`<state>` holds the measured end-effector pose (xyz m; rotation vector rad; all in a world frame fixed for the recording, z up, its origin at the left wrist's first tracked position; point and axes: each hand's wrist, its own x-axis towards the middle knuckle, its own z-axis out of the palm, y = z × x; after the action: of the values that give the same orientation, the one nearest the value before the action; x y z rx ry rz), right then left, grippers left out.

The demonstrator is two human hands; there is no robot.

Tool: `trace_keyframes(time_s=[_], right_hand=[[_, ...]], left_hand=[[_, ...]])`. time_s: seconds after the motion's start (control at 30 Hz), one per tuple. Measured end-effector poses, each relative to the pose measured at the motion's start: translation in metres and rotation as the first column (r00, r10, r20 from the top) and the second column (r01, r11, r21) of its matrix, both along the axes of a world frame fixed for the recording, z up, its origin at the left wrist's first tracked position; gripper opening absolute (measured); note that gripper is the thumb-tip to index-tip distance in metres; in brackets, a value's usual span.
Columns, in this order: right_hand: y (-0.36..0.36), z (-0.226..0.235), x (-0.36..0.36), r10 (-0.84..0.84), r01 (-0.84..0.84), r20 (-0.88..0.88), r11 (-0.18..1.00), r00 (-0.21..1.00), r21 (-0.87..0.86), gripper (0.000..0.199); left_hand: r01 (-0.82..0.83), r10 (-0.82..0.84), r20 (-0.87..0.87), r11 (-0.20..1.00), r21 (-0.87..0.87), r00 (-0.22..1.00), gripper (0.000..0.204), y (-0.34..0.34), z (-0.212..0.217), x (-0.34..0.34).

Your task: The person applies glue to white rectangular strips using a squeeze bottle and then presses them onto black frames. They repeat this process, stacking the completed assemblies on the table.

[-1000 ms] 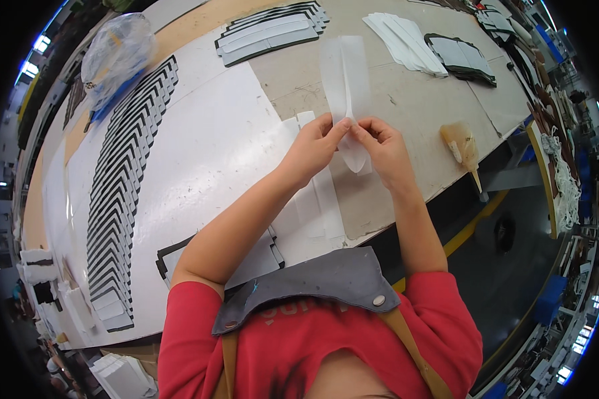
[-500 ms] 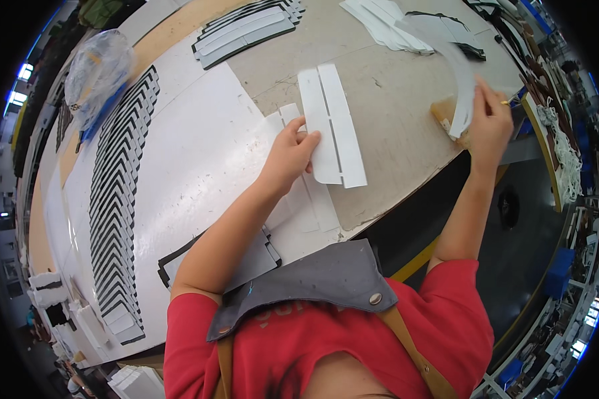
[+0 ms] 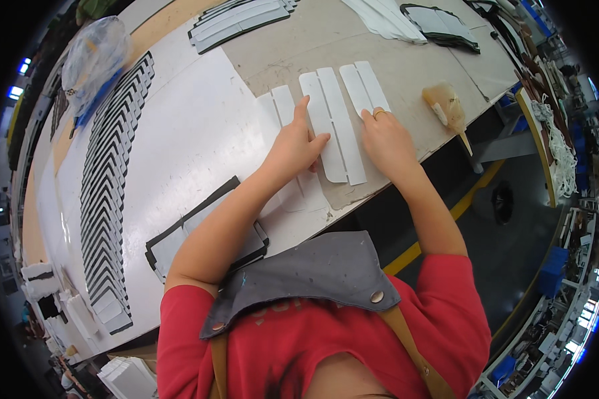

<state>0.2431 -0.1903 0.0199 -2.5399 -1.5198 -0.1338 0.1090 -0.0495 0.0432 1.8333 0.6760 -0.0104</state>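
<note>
Side by side on the table lie several white slotted panels. My left hand [image 3: 294, 143] rests at the left edge of the middle panel [image 3: 333, 130], thumb and forefinger spread apart, its other fingers partly hidden. Another panel [image 3: 279, 103] lies partly beneath that hand and wrist. On the right, my right hand [image 3: 389, 141] is closed on the near end of a third white panel [image 3: 363, 86], which lies almost flat beside the middle one. A yellow ring shows on that hand.
A yellowish bag with a pointed tip [image 3: 447, 110] lies near the right table edge. Overlapping dark-edged pieces [image 3: 106, 199] form a long row at left; more pieces [image 3: 243, 23] and white sheets [image 3: 383, 20] lie at the back. A dark-edged panel [image 3: 193, 223] sits under my left forearm.
My right hand has come in from the far right, bringing the white strip down beside the middle panel. My left hand's forefinger has straightened forward.
</note>
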Motion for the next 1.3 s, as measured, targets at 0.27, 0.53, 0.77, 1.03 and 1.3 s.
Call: trace_keyframes(time_s=[0.27,0.53,0.77,1.03,1.3], right_hand=[[-0.038,0.035,0.098,-0.303,0.256,0.317,0.949,0.899,0.181,0.027],[0.043,0.017,0.036,0.391,-0.323,-0.308,0.913,0.868,0.249,0.027],[0.113,-0.017,0.093,0.133,-0.149,0.076,0.950,0.988,0.275,0.037],[-0.059,0.044,0.188,-0.486,0.503,0.149,0.858,0.861,-0.107,0.057],[-0.065,0.035,0.154,-0.396,0.363,-0.167,0.911,0.903,-0.195,0.071]], left_hand=[[-0.074,-0.043,0.178,0.795,0.602,0.983,0.023,0.042,-0.024,-0.044],[0.020,-0.499,0.309,0.550,0.835,0.810,0.018,0.033,-0.043,-0.016],[0.249,-0.493,0.141,0.641,0.726,0.859,0.015,0.011,-0.039,-0.006],[-0.018,-0.328,0.365,0.722,0.692,0.871,0.016,0.053,-0.039,-0.058],[-0.102,-0.191,0.287,0.640,0.762,0.939,0.011,0.077,-0.055,-0.073]])
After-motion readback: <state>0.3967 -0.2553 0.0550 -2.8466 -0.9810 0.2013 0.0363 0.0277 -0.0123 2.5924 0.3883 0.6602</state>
